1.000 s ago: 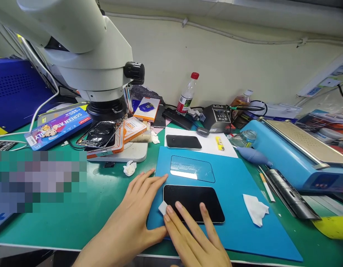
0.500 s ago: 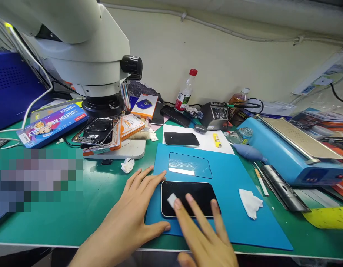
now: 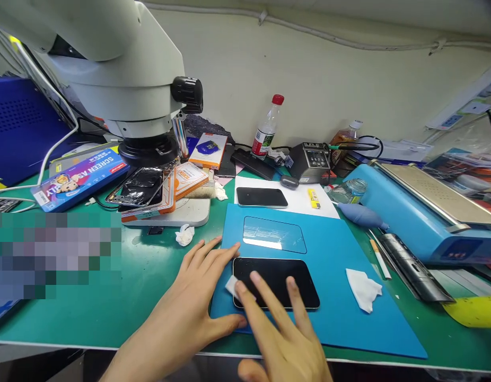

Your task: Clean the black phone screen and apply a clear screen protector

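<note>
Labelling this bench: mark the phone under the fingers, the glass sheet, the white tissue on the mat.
phone (image 3: 275,268), head view, bare screen.
glass sheet (image 3: 274,235), head view, centre.
white tissue (image 3: 362,289), head view, middle.

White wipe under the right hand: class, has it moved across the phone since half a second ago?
Yes. The white wipe slid left: from on the black phone screen to its left edge.

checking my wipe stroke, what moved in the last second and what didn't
The right hand slid the small white wipe rightward onto the black phone, then back to its left edge, where fingertips press it. The left hand stayed flat by the phone's left end; phone, blue mat and crumpled tissue did not shift.
</note>
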Action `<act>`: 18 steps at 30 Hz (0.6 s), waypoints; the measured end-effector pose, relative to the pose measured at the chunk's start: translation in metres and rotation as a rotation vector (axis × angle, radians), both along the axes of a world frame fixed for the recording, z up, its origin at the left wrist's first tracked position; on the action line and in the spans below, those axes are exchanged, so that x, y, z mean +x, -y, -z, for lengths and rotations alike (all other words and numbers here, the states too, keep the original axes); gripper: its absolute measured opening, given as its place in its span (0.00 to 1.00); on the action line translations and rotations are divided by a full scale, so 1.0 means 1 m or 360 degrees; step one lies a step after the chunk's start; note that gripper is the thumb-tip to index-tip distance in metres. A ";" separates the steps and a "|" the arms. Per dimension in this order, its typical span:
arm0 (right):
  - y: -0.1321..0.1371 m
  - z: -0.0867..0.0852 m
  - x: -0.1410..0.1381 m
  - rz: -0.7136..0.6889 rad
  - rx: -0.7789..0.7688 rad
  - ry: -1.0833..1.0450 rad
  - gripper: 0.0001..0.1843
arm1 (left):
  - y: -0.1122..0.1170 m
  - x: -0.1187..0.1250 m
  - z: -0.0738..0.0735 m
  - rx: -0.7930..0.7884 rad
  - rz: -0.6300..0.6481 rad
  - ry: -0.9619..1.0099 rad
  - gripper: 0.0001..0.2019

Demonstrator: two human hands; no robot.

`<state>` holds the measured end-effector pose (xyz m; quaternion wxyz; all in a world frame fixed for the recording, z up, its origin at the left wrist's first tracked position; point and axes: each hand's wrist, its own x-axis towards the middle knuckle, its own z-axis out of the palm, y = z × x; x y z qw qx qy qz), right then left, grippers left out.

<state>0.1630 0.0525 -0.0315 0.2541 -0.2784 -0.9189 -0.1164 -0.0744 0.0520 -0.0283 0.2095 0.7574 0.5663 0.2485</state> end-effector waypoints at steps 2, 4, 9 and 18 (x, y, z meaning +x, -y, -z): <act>-0.001 0.001 -0.001 -0.0083 0.0017 0.0083 0.41 | 0.000 0.000 0.000 0.0000 0.0017 -0.0008 0.50; -0.003 0.001 0.001 -0.0074 0.0038 0.0146 0.41 | -0.001 0.000 0.000 -0.0048 0.0016 -0.0001 0.50; -0.005 -0.001 -0.006 -0.0015 0.0038 -0.0012 0.40 | -0.001 -0.001 0.000 -0.0036 -0.0013 0.0015 0.51; 0.007 0.003 0.042 0.0263 0.0019 0.0232 0.41 | 0.000 -0.002 0.012 -0.0038 -0.0106 -0.0025 0.50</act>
